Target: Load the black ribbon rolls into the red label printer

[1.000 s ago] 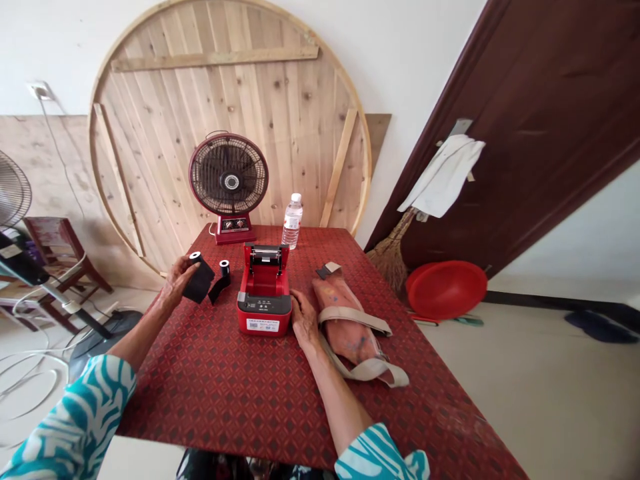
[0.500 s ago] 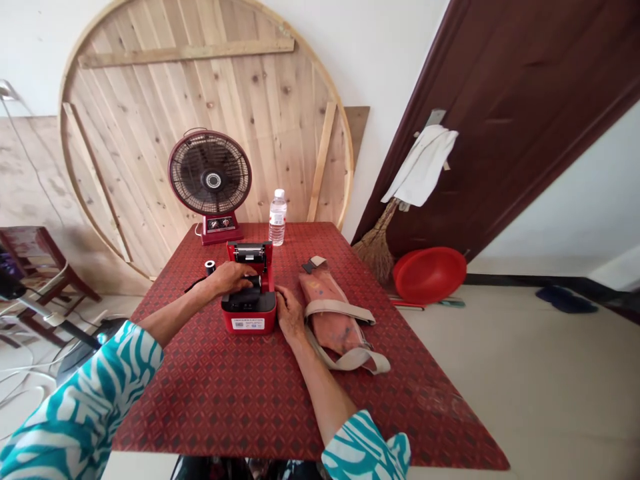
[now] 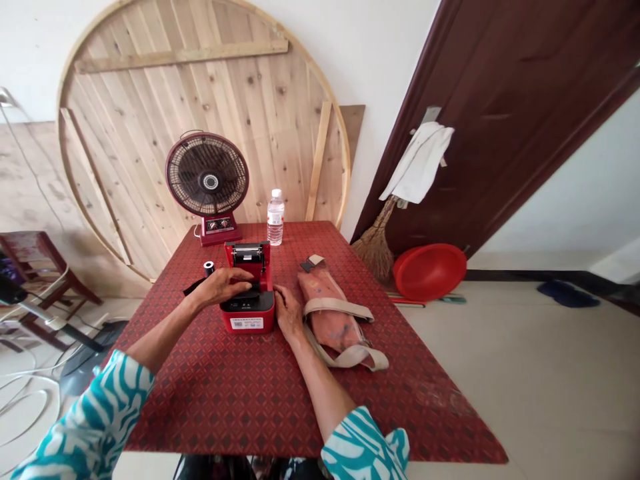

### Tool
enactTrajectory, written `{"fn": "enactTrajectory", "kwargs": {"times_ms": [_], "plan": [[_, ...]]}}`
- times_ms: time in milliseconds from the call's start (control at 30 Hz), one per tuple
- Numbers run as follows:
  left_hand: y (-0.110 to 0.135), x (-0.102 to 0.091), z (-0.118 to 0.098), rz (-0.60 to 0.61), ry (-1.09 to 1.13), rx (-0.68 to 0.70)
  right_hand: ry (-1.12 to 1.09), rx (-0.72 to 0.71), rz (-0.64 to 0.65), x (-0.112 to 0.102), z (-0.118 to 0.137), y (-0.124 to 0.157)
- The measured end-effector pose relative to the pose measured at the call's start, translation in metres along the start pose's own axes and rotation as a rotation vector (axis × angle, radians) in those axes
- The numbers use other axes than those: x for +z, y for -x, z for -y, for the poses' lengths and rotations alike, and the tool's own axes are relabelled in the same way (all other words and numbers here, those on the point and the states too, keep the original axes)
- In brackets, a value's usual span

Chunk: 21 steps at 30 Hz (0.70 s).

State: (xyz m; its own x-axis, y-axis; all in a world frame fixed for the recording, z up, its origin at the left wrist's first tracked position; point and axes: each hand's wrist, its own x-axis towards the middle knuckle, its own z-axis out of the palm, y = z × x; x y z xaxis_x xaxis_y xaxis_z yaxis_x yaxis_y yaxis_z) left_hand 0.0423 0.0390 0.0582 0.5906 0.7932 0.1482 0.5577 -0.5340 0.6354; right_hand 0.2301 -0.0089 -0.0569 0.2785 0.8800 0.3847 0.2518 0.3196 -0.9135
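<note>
A small red printer (image 3: 249,313) with its lid raised stands on the red patterned table (image 3: 240,393). My left hand (image 3: 223,283) reaches into its open bay, fingers curled on a black roll that is mostly hidden under them. My right hand (image 3: 286,313) rests flat against the printer's right side, fingers stretched out. A second black roll (image 3: 209,269) with a loose black strip lies just left of the printer.
A worn orange bag (image 3: 333,317) with beige straps lies right of the printer. A red table fan (image 3: 207,183) and a water bottle (image 3: 275,217) stand at the table's far end. A round wooden panel, a broom and a red basin (image 3: 429,271) are behind.
My left hand carried the black roll from the left of the printer into its open bay. The right hand stayed against the printer's side. The view shifted slightly.
</note>
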Motion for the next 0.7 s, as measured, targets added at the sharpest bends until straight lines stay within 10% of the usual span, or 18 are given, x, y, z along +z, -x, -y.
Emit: {"fn": "enactTrajectory", "kwargs": {"times_ms": [200, 700], "plan": [[0.045, 0.018, -0.001, -0.157, 0.118, 0.065, 0.01, 0.025, 0.028, -0.002, 0.001, 0.001], [0.056, 0.052, 0.002, -0.436, 0.195, 0.075, 0.025, 0.078, 0.042, -0.002, -0.004, 0.002]]}}
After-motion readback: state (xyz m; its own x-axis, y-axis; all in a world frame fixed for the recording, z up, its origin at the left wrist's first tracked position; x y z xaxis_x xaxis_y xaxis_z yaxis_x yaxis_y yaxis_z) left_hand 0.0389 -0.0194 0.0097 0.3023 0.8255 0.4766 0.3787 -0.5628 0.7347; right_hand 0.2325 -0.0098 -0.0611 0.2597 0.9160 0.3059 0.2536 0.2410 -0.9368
